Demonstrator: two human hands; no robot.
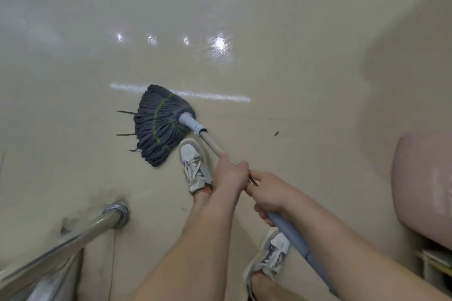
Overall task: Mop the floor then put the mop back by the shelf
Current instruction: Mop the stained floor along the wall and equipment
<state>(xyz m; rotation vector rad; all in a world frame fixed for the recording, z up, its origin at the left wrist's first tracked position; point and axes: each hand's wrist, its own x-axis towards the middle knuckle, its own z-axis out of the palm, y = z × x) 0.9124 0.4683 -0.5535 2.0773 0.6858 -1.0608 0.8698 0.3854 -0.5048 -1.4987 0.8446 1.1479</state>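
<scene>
A mop with a dark blue-grey string head (160, 124), crossed by green stitching, lies spread flat on the glossy beige floor (244, 7) ahead of my feet. Its grey collar joins a metal handle (210, 143) that slants back to me. My left hand (231, 173) is wrapped around the metal shaft, further down toward the head. My right hand (267, 194) grips just behind it, at the top of the blue-grey grip sleeve (291, 234). The two hands touch each other. A few dark twig-like bits stick out at the left of the mop head.
A steel rail post (115, 212) is bolted to the floor at lower left, with its rail running off the bottom-left corner. A pink rounded object (423, 183) stands at the right edge above a pale shelf-like piece (435, 266). My white sneakers (194, 166) stand beside the mop. Small debris (276, 133) lies on the floor.
</scene>
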